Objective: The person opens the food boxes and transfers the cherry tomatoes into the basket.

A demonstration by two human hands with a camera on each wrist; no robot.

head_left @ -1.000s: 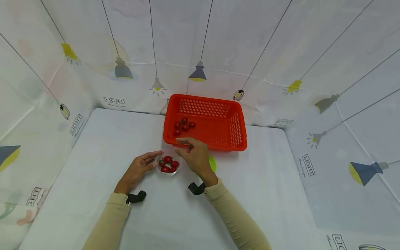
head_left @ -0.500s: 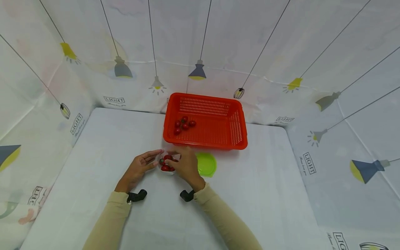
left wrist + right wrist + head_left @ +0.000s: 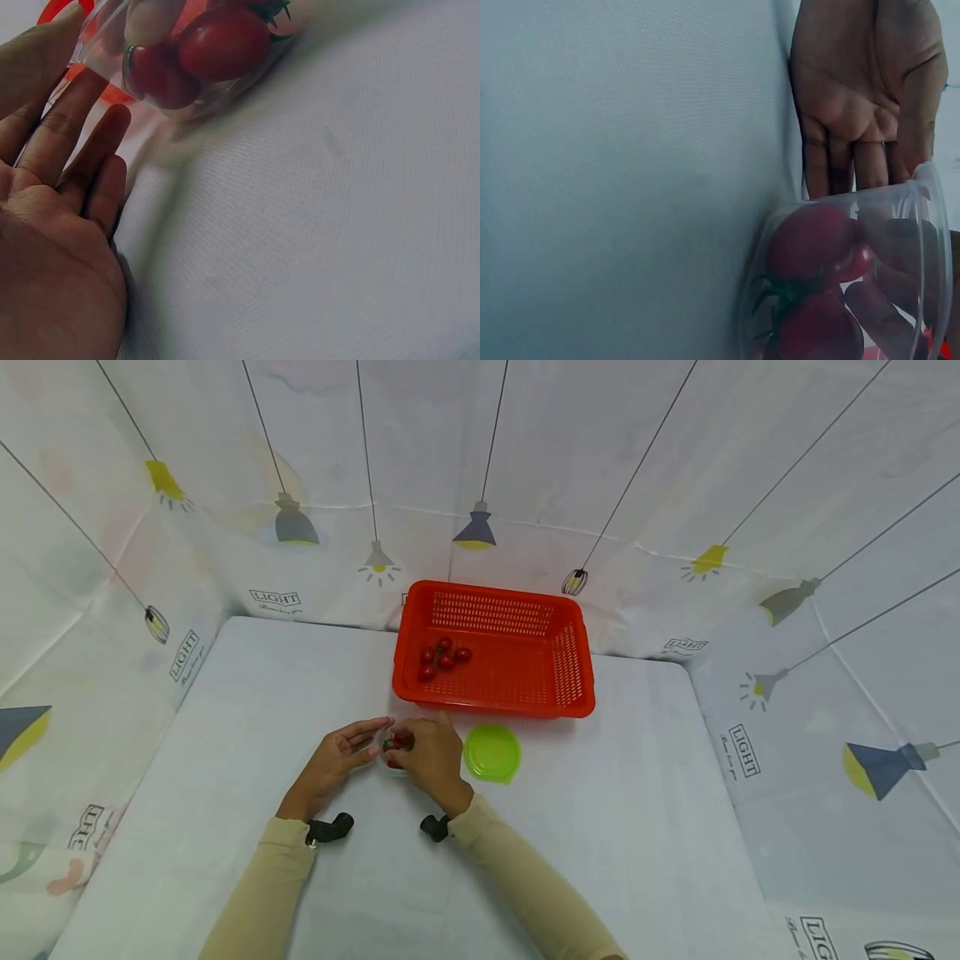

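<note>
A clear plastic tub (image 3: pixel 840 196) with several cherry tomatoes (image 3: pixel 225 43) stands on the table, partly covered by both hands in the head view. My left hand (image 3: pixel 330 767) holds its left side, thumb at the rim and fingers curving behind. In the right wrist view this left hand (image 3: pixel 862 97) shows its palm beyond the tub. From the right, my right hand (image 3: pixel 433 758) reaches over the rim, thumb and fingertips around a cherry tomato (image 3: pixel 855 262) inside. The grip is partly hidden. A red-orange basket (image 3: pixel 525 703) behind holds several more cherry tomatoes (image 3: pixel 446 661).
A bright green lid (image 3: pixel 492 753) lies flat on the white table (image 3: pixel 600 827), right of the tub and in front of the basket. A white wall covering printed with lamps (image 3: pixel 474 531) encloses the back and sides of the table.
The right hand has moved left and slightly down from the basket's front edge into the tub, uncovering the green lid. The left hand has stayed at the tub.
</note>
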